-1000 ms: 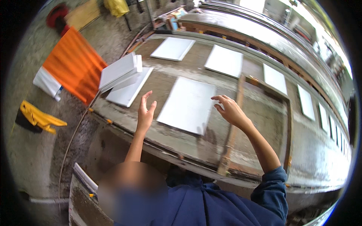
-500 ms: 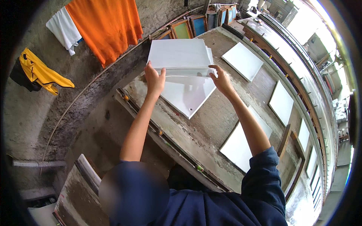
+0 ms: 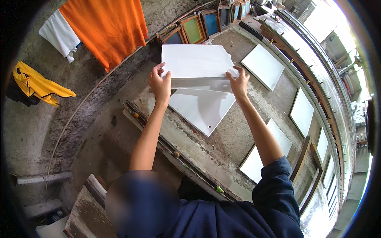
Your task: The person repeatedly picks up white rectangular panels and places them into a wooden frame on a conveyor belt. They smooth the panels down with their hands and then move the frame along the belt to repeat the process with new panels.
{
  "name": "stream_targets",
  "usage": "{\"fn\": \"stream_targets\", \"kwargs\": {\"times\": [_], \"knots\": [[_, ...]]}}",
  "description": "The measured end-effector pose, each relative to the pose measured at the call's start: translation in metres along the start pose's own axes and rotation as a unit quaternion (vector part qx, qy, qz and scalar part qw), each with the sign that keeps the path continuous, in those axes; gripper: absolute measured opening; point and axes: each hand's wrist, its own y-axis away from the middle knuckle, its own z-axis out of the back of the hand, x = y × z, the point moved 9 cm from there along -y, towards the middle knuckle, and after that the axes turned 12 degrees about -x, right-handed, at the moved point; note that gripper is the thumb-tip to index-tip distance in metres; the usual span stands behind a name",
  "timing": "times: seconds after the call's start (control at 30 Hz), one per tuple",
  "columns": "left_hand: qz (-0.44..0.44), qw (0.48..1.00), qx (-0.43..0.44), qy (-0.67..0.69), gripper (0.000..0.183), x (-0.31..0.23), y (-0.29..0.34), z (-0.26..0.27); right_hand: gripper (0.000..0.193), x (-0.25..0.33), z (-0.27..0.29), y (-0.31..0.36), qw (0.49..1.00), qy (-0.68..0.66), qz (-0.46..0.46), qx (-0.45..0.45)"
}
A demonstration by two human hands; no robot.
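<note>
Both my hands grip the near edge of a stack of white sheets, whose right-hand edges are slightly uneven. My left hand is closed on the near left corner, thumb toward me and fingers curled behind. At the near right corner my right hand pinches the edge between thumb and fingers. The near edge is raised and tilted above a white board on the table, and my hands' shadow falls on that board. A small round spot marks the board's near corner.
More white boards lie spaced along the worn table. A wooden frame rests at its right. Coloured framed screens lean at the far end. An orange cloth hangs on the left wall beside a yellow garment.
The stack's near edge has come up more toward me, showing more of its top face. My right fingers have shifted from the corner tip to over the edge. The whole view has shifted slightly.
</note>
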Motion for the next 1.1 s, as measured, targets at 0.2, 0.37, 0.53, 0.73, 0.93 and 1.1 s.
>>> {"fn": "stream_targets", "kwargs": {"times": [0.2, 0.37, 0.53, 0.73, 0.93, 1.1], "knots": [[0.047, 0.983, 0.086, 0.152, 0.034, -0.073, 0.076, 0.003, 0.068, -0.016, 0.065, -0.002, 0.864, -0.446, -0.215, -0.096], [0.02, 0.938, 0.263, 0.226, 0.033, -0.152, 0.195, -0.011, 0.06, -0.033, 0.126, 0.048, 0.859, -0.445, -0.253, 0.012], [0.012, 0.949, 0.219, 0.227, 0.047, -0.158, 0.234, -0.028, 0.056, -0.051, 0.229, 0.103, 0.877, -0.383, -0.275, -0.089], [-0.027, 0.966, 0.21, 0.151, 0.05, -0.18, 0.294, -0.053, 0.057, -0.103, 0.369, 0.151, 0.901, -0.375, -0.205, -0.072], [-0.045, 0.895, 0.404, 0.184, 0.031, -0.232, 0.446, -0.094, 0.069, -0.169, 0.584, 0.187, 0.918, -0.27, -0.109, -0.268], [-0.064, 0.851, 0.503, 0.136, 0.024, -0.247, 0.568, -0.118, 0.072, -0.251, 0.714, 0.208, 0.938, -0.238, -0.019, -0.251]]}}
